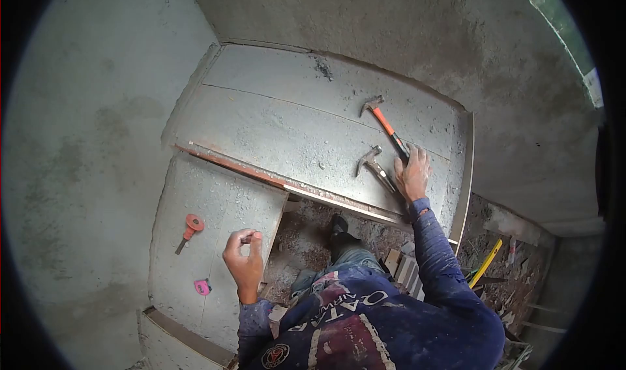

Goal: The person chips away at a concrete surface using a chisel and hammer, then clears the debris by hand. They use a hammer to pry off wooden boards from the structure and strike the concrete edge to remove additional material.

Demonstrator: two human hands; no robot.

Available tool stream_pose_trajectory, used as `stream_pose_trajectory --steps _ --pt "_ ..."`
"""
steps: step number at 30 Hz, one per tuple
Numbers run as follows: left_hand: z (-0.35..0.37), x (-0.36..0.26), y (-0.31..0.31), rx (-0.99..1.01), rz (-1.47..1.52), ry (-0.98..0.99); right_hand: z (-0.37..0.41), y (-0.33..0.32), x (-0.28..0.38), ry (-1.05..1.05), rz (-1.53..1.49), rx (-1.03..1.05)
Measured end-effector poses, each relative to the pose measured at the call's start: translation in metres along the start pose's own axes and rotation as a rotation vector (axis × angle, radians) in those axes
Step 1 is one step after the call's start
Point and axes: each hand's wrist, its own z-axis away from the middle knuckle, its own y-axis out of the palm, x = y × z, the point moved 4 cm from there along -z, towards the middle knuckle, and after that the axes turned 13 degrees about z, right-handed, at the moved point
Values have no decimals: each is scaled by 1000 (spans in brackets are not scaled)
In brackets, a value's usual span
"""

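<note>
My right hand is at the lower end of a claw hammer with an orange and black handle, thumb on one side and fingers on the other. The hammer's head points away from me, over the grey upper slab. Just left of that hand lies a second claw hammer with a worn metal-coloured shaft. My left hand is raised over the lower slab, its fingers curled and thumb and forefinger pinched. Whatever the pinch holds, if anything, is too small to make out.
On the lower left slab lie a chisel with an orange hand guard and a pink tape measure. A wooden-edged strip runs between the slabs. Below right are rubble, wood pieces and a yellow level. Concrete walls enclose the slabs.
</note>
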Motion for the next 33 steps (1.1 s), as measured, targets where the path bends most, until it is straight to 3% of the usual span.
stream_pose_trajectory --steps 2,3,7,9,12,15,17,18,19,20,22,27,30,33 --pt "-30 -6 -18 -47 -112 91 -8 19 -14 92 135 220" --pt "-42 -12 -30 -102 -212 177 -9 24 -19 89 127 236" --pt "-89 -41 -86 -195 -312 165 -14 43 -22 84 -37 347" --pt "-113 -52 -123 -253 -522 427 -15 46 -17 28 25 407" --pt "-138 -65 -177 -442 -719 529 -16 43 -7 22 45 326" --pt "-146 -54 -224 -574 -623 470 -19 34 13 50 94 265" --pt "-139 -33 -241 -593 -584 435 -12 31 19 437 -487 487" --pt "-135 -18 -249 -625 -519 415 -6 23 33 300 -547 391" --pt "-136 -7 -252 -644 -445 404 -2 -23 81 531 -895 551" --pt "-140 1 -256 -610 -414 420 2 -40 107 621 -1163 590" --pt "-152 2 -257 -599 -651 542 3 -44 139 673 -1575 612" --pt "-213 -75 -232 -514 -713 846 2 -31 197 775 -2109 675" --pt "-239 -136 -211 -450 -662 1054 2 -8 211 808 -2282 701" --pt "-266 -196 -193 -456 -883 1206 -5 18 208 933 -2312 696"
